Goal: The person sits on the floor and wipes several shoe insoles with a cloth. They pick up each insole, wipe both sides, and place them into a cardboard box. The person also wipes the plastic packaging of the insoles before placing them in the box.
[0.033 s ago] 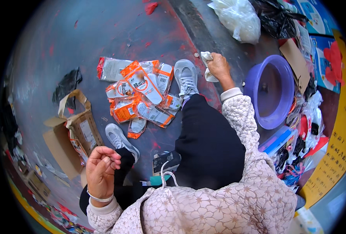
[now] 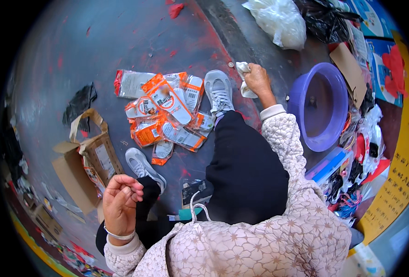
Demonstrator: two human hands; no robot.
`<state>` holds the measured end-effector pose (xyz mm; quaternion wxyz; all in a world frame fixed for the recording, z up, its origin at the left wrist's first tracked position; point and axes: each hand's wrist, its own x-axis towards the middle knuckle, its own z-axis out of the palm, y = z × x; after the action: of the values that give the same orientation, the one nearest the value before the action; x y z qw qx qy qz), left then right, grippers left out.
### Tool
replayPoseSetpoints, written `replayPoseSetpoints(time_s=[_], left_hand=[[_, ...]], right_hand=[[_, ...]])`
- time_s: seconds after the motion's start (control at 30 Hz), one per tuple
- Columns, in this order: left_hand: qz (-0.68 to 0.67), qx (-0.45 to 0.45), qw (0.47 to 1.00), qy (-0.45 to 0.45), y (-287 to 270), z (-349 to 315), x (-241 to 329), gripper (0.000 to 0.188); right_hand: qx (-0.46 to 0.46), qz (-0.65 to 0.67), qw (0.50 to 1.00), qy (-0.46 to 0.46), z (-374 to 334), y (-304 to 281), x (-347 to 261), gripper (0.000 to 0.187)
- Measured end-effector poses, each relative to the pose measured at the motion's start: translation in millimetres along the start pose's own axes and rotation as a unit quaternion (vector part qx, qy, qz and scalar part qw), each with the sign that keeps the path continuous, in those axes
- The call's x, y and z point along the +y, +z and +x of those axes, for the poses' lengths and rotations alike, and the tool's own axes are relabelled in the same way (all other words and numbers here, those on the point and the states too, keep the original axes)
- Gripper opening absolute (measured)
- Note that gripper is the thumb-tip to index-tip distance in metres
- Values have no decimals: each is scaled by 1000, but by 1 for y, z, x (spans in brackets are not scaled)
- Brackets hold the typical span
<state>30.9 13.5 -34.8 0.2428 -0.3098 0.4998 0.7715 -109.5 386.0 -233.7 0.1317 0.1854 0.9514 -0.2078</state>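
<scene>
My right hand (image 2: 258, 81) is closed round a crumpled white cloth (image 2: 243, 68), low over the floor just right of my grey shoe (image 2: 219, 90). Part of the cloth is hidden behind the fingers. At the lower left, my left hand (image 2: 120, 203) is raised with fingers curled and the thumb tip against them; nothing shows between them. Between my feet lies a loose pile of insoles in clear and orange packages (image 2: 167, 99), overlapping one another. A second grey shoe (image 2: 142, 165) rests at the pile's lower left.
An open cardboard box (image 2: 105, 154) stands left of my left foot, beside black plastic (image 2: 79, 102). To the right are a purple basin (image 2: 296, 104) and a blue-lidded container (image 2: 326, 165). White (image 2: 280, 21) and black (image 2: 326, 21) plastic bags lie at the far right.
</scene>
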Motion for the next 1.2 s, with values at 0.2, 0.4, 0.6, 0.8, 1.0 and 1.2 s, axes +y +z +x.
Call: replayPoseSetpoints(time_s=[0.2,0.4,0.6,0.8,1.0,1.2], left_hand=[[15,1,1000,-14,3,9,-3,16],[25,9,999,-29,9,14,-4,16],[24,9,999,-36,10,9,-5,14],[18,-21,999,-31,11,-1,-3,14],[25,-42,999,-25,11,-15,1,14],[28,-87,989,113,-18,-21,17,22]], right_hand=[[-22,34,999,18,-6,13,10,21],[-83,160,981,-67,9,38,22,23],[-297,757,579,50,8,28,7,14],[-467,789,397,-34,-4,1,-44,18],[-488,707,499,-115,-31,-29,-91,27],[-562,532,600,-203,-57,-77,-156,48]])
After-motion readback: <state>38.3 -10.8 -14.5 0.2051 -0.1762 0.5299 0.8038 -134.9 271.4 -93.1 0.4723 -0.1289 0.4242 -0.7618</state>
